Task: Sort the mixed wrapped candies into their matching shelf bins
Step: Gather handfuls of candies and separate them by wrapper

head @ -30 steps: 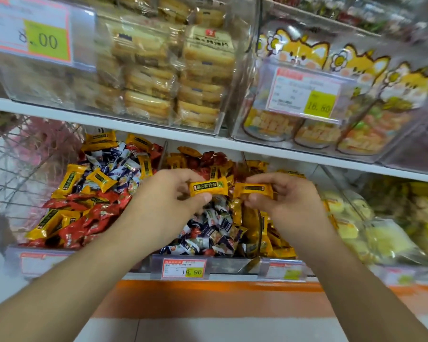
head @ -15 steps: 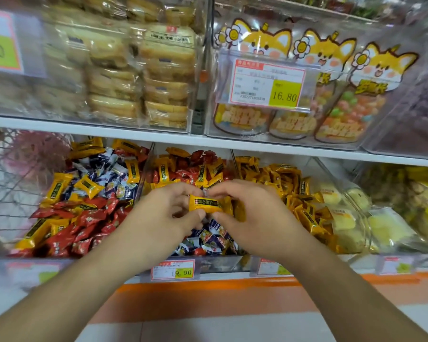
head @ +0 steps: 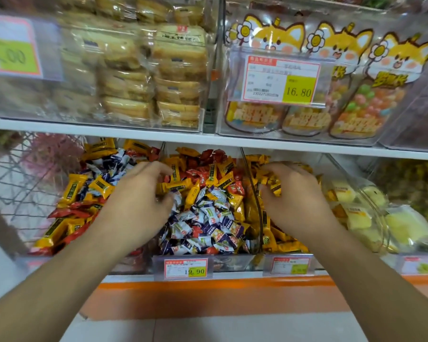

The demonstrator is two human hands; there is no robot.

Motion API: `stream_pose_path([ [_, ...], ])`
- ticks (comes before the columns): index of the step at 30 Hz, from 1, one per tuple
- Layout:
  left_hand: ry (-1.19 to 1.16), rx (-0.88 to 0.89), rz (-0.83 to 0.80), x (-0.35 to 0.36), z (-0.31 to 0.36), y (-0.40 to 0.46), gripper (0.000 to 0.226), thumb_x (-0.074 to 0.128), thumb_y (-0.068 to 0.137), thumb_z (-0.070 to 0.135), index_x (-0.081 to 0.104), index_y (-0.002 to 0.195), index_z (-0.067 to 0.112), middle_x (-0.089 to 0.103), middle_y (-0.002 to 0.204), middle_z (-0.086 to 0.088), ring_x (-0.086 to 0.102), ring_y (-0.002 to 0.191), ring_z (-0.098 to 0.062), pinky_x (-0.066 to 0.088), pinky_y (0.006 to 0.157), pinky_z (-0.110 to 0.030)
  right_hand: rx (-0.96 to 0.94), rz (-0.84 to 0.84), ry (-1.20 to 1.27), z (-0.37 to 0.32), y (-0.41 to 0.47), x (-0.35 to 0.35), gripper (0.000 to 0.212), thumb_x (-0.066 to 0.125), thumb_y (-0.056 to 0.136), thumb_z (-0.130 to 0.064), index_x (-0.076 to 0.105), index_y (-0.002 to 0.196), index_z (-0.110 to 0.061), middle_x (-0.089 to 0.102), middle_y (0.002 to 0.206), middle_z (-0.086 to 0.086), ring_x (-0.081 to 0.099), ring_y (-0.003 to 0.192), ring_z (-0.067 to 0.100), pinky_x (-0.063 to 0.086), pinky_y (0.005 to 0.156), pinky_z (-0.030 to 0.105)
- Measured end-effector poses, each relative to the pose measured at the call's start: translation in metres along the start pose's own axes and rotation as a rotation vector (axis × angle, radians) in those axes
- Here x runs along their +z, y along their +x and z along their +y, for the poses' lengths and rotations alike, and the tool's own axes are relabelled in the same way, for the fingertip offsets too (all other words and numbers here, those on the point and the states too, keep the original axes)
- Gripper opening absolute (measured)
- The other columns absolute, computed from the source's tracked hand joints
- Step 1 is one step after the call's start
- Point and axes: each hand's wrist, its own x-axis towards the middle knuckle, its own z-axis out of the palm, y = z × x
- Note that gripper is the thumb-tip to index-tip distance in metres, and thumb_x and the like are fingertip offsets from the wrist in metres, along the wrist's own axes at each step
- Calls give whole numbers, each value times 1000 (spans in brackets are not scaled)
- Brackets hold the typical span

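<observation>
Three clear bins stand side by side on the lower shelf. The left bin (head: 39, 254) and the middle bin (head: 229, 262) hold mixed yellow, red and blue-white wrapped candies. The right bin (head: 252, 176) holds yellow candies. My left hand (head: 139, 201) reaches into the middle bin's left side, with fingers and thumb curled round the end of a yellow candy (head: 177, 186). Over the right bin, my right hand (head: 296, 193) has its fingers curled on a few yellow candies (head: 275, 186).
A white shelf board (head: 134, 135) runs just above the bins. Over it sit packs of cakes (head: 178, 77) and cartoon snack bags (head: 356, 95). A wire basket (head: 18, 183) stands at the left, pale yellow packets (head: 360, 213) at the right. A price tag (head: 185, 268) fronts the middle bin.
My hands have parted. The right hand moved right over the yellow bin with the yellow candies. The left hand dropped into the middle bin. The view shifted to the right.
</observation>
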Motion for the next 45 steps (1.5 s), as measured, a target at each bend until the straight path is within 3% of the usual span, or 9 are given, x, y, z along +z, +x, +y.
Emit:
stream_pose_path([
  [4,88,-61,-39,-9,-12,5,56,66,96,23,47,149,20,46,151,-2,40,141,-24,34,115,-34,-211,-234,76,-37,12,23,51,62,104,-30,46,152,-32,47,155,-9,39,144,12,29,112,21],
  [12,35,-82,-104,-14,-11,0,53,57,103,26,40,153,26,47,153,0,61,118,-27,47,93,-30,-274,-532,52,-83,52,73,71,68,100,-28,32,162,-31,31,167,-3,21,155,24,23,126,47],
  [15,42,-84,-102,-15,-13,-1,52,57,103,28,41,152,27,47,153,2,64,110,-27,45,83,-25,-261,-493,-35,-90,58,79,59,69,99,-28,45,154,-27,47,151,3,36,142,29,34,117,47],
  [20,24,-87,-100,-17,-14,-1,50,58,102,28,43,150,28,46,154,4,55,127,-21,44,94,-25,-268,-431,-112,-90,53,78,42,73,97,-30,61,138,-31,50,140,2,36,134,27,37,111,44],
  [24,22,-70,-88,-15,-13,-1,46,59,101,25,48,146,26,47,152,5,58,98,-17,38,81,-16,-278,-326,-37,-82,48,72,31,77,93,-30,67,122,-35,59,117,-3,54,111,23,50,92,41],
  [27,23,8,-20,-13,-12,-2,40,61,100,23,56,139,25,50,145,11,52,122,-11,29,94,-11,-236,-233,93,-77,43,60,34,77,93,-35,68,126,-37,68,118,-6,62,88,15,56,85,39],
  [32,-230,18,-73,-9,-1,0,41,64,98,39,54,137,38,61,121,19,58,104,4,48,97,-24,-145,-167,368,-74,24,41,39,82,89,-30,71,125,-38,69,112,-21,61,105,-2,52,93,24],
  [35,-560,-18,-185,0,7,1,27,65,97,39,65,124,36,75,107,12,71,99,-4,58,92,-36,-181,-216,450,-70,10,31,42,84,87,-26,71,126,-35,71,109,-21,63,106,-4,56,94,25],
  [45,-746,-123,-96,12,25,-7,10,68,96,25,77,97,23,77,90,5,76,86,-13,63,78,-29,33,75,176,1,9,-9,21,74,96,-34,78,116,-28,76,106,-11,66,92,1,39,73,0],
])
